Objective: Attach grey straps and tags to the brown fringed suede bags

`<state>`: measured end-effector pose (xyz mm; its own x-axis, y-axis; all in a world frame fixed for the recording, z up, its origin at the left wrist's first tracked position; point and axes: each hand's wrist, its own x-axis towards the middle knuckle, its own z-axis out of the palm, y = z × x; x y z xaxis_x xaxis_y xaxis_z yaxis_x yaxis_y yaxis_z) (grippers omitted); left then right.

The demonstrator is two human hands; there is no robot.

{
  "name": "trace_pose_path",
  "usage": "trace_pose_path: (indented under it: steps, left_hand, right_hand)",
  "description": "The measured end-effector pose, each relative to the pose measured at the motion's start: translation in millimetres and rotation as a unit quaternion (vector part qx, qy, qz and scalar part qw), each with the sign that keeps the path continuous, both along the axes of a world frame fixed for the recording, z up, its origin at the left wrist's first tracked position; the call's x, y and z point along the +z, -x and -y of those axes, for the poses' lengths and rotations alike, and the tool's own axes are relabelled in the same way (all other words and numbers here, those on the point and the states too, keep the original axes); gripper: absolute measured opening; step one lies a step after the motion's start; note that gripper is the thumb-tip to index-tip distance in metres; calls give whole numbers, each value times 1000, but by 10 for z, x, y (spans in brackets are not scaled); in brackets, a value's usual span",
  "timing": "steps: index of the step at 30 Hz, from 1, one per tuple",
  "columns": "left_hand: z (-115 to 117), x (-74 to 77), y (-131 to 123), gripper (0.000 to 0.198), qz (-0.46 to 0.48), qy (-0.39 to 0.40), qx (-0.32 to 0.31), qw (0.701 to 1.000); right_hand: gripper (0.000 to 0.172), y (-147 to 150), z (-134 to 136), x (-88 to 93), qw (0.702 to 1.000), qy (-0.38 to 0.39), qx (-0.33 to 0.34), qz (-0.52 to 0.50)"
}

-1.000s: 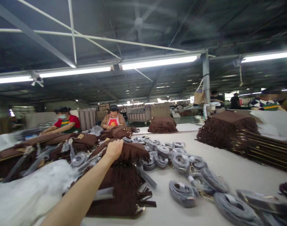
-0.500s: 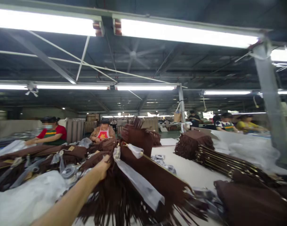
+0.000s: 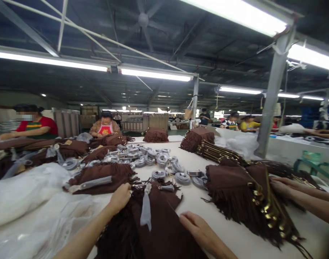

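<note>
A dark brown fringed bag [image 3: 164,223] lies in front of me on the white table, with a strip of translucent wrap [image 3: 146,210] hanging from its hardware. My left hand [image 3: 121,197] is closed on the bag's upper left corner by the fringe. Along the bag's right edge rests my right hand [image 3: 195,226], its fingers stretched out and touching the side; the fingertips are partly hidden. Just beyond the left hand lies another brown fringed bag [image 3: 105,176] with a wrapped strip across it.
Grey wrapped coiled straps [image 3: 161,159] are scattered mid-table. Stacked brown bags with gold hardware [image 3: 234,180] stand at right, where a co-worker's hands [image 3: 283,187] touch them. Crumpled white plastic [image 3: 26,190] covers the left. Several people sit beyond, and a grey post [image 3: 275,90] rises at right.
The brown bag, held up by my left hand before, now lies lower on the table. My right hand and a co-worker's hands have come into view. The camera has tilted down.
</note>
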<state>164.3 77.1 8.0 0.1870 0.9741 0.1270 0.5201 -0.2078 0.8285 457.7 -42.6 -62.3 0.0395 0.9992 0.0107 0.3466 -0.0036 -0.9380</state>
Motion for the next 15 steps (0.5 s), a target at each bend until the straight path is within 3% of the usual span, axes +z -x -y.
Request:
trace_pose_path:
  steps: [2,5,8,10,12,15]
  left_hand:
    - [139,51,36,14,-18,-59,-11,998]
    - [436,-62,59,22,-43,-115,-53,991]
    - [659,-306,87,24,-62,-111,-103,987]
    - [717,-427,110,23,-47,-108,-149,982]
    - [705,-475,134,23,-3,-106,-167,980]
    - [595,-456,201,26,113,-23,-110,987]
  right_hand:
    - [33,156,3,49,995,-44,-7,94]
    - [23,304,-111,220,992,-4,31,119]
    - [20,341,-262,659,980,-63,62,177]
    - [16,379,-316,1082,937,-183,55,294]
    - [14,459,-310,1511,869,-268,67,410]
    - [13,578,-212,1948,768,-363,58,524]
